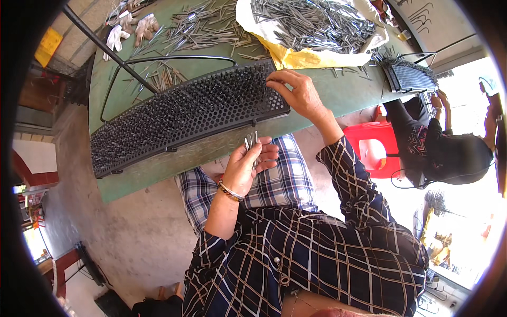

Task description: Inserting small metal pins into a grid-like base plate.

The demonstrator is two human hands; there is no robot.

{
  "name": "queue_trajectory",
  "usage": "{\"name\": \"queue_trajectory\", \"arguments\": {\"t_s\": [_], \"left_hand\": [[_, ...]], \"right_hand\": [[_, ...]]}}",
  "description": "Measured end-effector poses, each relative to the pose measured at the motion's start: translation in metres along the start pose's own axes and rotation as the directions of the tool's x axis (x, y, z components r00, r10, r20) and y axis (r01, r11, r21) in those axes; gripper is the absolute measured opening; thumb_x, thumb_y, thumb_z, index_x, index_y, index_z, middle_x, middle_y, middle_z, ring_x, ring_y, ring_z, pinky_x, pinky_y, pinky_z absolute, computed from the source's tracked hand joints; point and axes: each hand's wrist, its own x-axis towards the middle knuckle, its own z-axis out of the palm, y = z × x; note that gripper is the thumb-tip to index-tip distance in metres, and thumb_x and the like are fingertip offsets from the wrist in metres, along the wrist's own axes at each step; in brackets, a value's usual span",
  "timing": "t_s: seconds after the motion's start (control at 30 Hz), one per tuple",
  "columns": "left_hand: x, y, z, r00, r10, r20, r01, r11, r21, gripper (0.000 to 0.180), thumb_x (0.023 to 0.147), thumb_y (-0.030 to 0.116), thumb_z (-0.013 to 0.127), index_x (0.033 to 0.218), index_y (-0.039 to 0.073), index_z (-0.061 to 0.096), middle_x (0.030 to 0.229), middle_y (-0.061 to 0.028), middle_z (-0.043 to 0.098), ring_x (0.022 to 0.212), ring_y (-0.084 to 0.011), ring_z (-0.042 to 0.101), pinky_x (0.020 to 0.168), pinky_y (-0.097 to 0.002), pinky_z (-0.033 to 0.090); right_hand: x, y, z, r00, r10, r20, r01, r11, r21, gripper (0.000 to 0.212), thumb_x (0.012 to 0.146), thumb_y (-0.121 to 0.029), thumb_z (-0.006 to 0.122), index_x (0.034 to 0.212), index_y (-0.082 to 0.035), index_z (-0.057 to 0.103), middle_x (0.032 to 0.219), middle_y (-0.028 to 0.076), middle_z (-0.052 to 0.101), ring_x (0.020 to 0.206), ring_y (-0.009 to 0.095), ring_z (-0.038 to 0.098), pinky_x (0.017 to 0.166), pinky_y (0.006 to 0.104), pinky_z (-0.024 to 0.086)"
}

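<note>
My left hand (238, 170) is closed around several short, thin metal rods (251, 139), their ends poking up past the thumb, just in front of the rack's near edge. The long black perforated rack (272, 107) lies along the table's front, its left and middle packed with upright dark pieces; bare holes show toward its right end and near edge. Over that right end, my right hand (302, 94) has thumb and forefinger pinched together at the edge of the filled rows. Whatever sits between those fingertips is too small to make out.
Behind the rack, a white and yellow sack (303, 58) bears a heap of metal rods (317, 24). More rods (203, 26) and work gloves (116, 38) lie on the green table (332, 98). At right are a red stool (388, 136), a co-worker (449, 153) and another rack (412, 79).
</note>
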Motion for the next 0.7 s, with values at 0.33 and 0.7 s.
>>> {"name": "queue_trajectory", "arguments": {"t_s": [0.33, 0.7], "left_hand": [[0.001, -0.001, 0.000, 1.000, -0.013, -0.001, 0.013, 1.000, -0.009, 0.033, 0.096, 0.020, 0.048, 0.121, -0.001, 0.052, 0.104, -0.0135, 0.063, 0.091, -0.0183, 0.063, 0.078, -0.0312, 0.055], [0.001, -0.002, 0.004, 0.999, -0.023, 0.041, 0.023, 1.000, -0.004, 0.034, 0.097, 0.020, 0.045, 0.123, -0.002, 0.050, 0.108, -0.0154, 0.062, 0.095, -0.0203, 0.063, 0.080, -0.0327, 0.054]], "right_hand": [[-0.011, 0.002, 0.012, 0.991, 0.031, -0.127, -0.027, 0.999, 0.034, 0.018, 0.080, -0.009, 0.068, 0.097, -0.004, 0.068, 0.090, 0.011, 0.066, 0.077, 0.025, 0.064, 0.069, 0.0316, 0.051], [-0.015, 0.005, 0.018, 0.980, -0.066, -0.190, 0.044, 0.992, -0.121, 0.016, 0.081, -0.005, 0.065, 0.096, -0.003, 0.068, 0.093, 0.011, 0.065, 0.084, 0.025, 0.064, 0.073, 0.0309, 0.050]]}}
